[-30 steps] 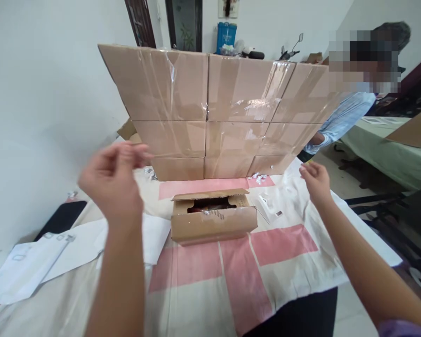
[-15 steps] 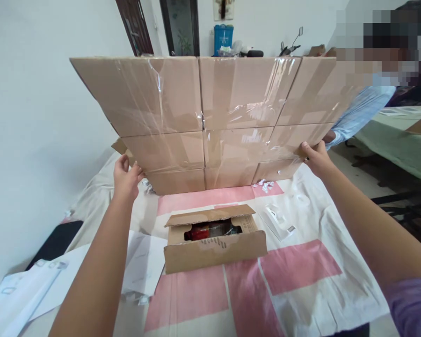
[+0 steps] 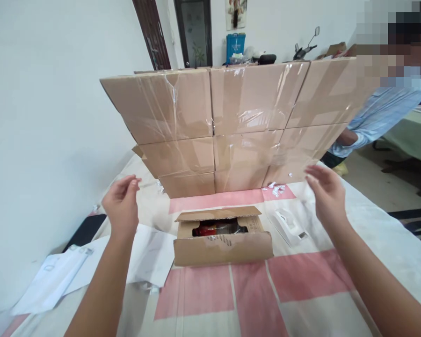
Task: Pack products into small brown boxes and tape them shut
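Upright cardboard wall (image 3: 247, 157) standing beyond the carton (image 3: 224, 250), with both hands unloaded and held well apart. The left hand (image 3: 121, 201), beyond the carton's left end, has loosely curled fingers with nothing seen in them; it is clear of the wall's side edge, and whether thumb and fingertips meet cannot be told. The right hand (image 3: 328, 194), beyond the carton's right end, shows thumb and fingers parted; the fingertips are blurred, and contact with the wall's lower right edge cannot be judged. The wall consists of nine seamed panels bridged by glossy tape (image 3: 257, 117). It is probably light for its breadth, stiff within each panel but liable to fold along the seams, and slippery where taped. The side edges, near the middle row, appear the best hold, one hand to each; pressure on a panel's centre could tip or buckle it. Paper scraps (image 3: 277, 189) lie at the wall's foot, beyond the carton; papers (image 3: 150, 255) lie to the carton's left and a white package (image 3: 289, 229) to its right, all on a patterned cloth (image 3: 196, 295) that also runs beneath the carton.
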`<state>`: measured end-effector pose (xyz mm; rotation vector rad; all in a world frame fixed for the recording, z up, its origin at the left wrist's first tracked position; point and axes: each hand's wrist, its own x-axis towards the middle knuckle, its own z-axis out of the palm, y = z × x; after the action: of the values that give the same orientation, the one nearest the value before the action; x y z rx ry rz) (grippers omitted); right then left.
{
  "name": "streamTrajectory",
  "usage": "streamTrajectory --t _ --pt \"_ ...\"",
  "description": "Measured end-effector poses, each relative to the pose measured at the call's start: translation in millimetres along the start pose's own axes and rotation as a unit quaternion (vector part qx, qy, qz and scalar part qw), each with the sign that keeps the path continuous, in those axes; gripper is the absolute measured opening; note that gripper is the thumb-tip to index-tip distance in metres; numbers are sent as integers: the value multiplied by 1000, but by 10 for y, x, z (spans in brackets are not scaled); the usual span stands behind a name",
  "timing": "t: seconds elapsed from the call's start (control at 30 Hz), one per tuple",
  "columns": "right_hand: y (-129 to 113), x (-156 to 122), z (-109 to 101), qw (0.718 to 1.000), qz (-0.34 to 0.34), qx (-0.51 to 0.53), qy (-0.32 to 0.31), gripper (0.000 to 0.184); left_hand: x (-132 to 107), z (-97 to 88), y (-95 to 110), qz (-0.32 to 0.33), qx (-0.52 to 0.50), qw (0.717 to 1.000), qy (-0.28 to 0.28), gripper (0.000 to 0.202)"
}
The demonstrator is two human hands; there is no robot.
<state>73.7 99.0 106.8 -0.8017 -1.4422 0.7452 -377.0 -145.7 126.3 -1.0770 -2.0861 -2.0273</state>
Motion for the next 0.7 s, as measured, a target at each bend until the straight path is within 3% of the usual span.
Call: streamTrajectory --t 0.1,0.2,0.3,0.43,0.6,0.7 --pt "-416 -736 206 973 -9 19 -232 51 -358 -99 382 24 -15 1000 12 30" --pt "-687 -1134 474 943 -9 -23 -333 58 -612 -78 788 -13 -30 997 -75 62" --pt "-706 -1218 684 936 9 -8 -352 48 -723 -25 1086 -36 -58 989 -131 85" --pt "-559 -1190 760 933 42 56 -354 34 -747 12 1305 -30 -52 972 -228 64" --pt "-508 -1262 744 942 54 85 -321 30 -792 89 1402 -70 -17 904 -421 52" --pt "-532 -1294 776 940 55 99 -323 30 -814 210 1349 -79 8 864 -497 53"
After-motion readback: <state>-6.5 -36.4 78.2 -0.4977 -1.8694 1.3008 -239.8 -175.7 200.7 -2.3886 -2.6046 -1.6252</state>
